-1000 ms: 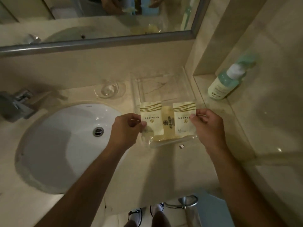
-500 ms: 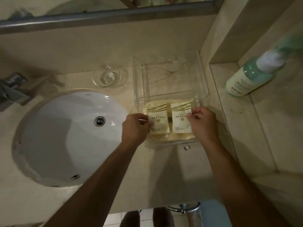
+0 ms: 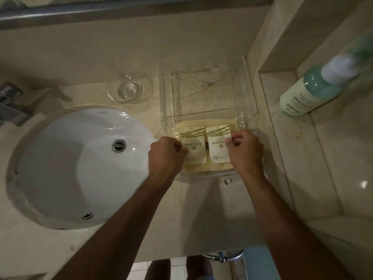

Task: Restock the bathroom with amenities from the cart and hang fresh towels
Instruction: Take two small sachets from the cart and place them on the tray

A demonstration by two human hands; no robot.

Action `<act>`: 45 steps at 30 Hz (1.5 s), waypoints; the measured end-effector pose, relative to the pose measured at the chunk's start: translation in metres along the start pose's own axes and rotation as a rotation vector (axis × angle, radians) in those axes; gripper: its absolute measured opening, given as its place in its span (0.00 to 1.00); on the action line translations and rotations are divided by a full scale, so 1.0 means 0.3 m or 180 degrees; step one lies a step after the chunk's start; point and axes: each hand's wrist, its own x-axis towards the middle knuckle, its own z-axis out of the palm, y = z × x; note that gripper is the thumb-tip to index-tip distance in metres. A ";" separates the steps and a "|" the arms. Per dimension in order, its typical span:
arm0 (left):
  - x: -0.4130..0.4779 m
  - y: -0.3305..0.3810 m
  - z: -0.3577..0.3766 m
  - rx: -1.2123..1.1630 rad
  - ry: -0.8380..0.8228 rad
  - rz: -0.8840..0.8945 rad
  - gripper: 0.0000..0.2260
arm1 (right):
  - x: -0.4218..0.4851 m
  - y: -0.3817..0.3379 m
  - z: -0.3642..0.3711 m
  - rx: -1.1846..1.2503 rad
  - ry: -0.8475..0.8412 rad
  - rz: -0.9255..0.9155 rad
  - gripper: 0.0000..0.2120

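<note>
Left hand (image 3: 165, 154) and right hand (image 3: 245, 151) each pinch one white sachet, left sachet (image 3: 192, 147) and right sachet (image 3: 219, 145), print unreadable, lying side by side in the clear tray (image 3: 249, 93) on the worktop (image 3: 201, 215); far right, bottle (image 3: 306, 93) reads "YAPING".

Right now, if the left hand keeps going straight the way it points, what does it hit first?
Left hand points up-right at the left sachet it already pinches; beyond lie the right sachet and clear tray. Depth unclear.

Clear glossy plastic tray (image 3: 247, 93), matt paper sachets (image 3: 193, 146), glossy white ceramic basin (image 3: 60, 158).
</note>
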 end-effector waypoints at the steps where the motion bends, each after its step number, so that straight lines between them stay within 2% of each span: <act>1: -0.002 0.003 0.001 0.0047 0.0011 0.0022 0.13 | 0.001 0.000 0.001 -0.0003 -0.0001 -0.0009 0.06; 10: -0.016 0.028 -0.021 0.0447 0.0248 0.0173 0.12 | -0.019 -0.024 -0.027 -0.0293 0.0137 -0.0172 0.12; 12: -0.026 0.042 -0.048 0.0624 0.0330 0.0366 0.12 | -0.037 -0.057 -0.059 -0.0426 0.0159 -0.0337 0.15; 18: -0.078 0.142 -0.231 0.0885 0.0374 0.0878 0.07 | -0.121 -0.226 -0.213 -0.0726 -0.0197 -0.0949 0.09; 22: -0.144 0.225 -0.389 0.1210 0.0311 0.1212 0.09 | -0.190 -0.356 -0.337 -0.0952 -0.0375 -0.1167 0.11; 26: -0.230 0.332 -0.549 0.1418 0.0495 0.1770 0.10 | -0.278 -0.477 -0.460 -0.1083 -0.0301 -0.1355 0.10; 31: -0.355 0.447 -0.714 0.1549 0.0729 0.2338 0.11 | -0.458 -0.606 -0.613 -0.1223 0.0032 -0.1503 0.09; 37: -0.527 0.548 -0.863 0.1481 0.0791 0.3192 0.09 | -0.763 -0.700 -0.769 -0.1400 0.0779 -0.1346 0.10; 45: -0.833 0.618 -0.899 0.1135 0.0050 0.4512 0.06 | -1.212 -0.671 -0.898 -0.1468 0.1781 -0.0633 0.13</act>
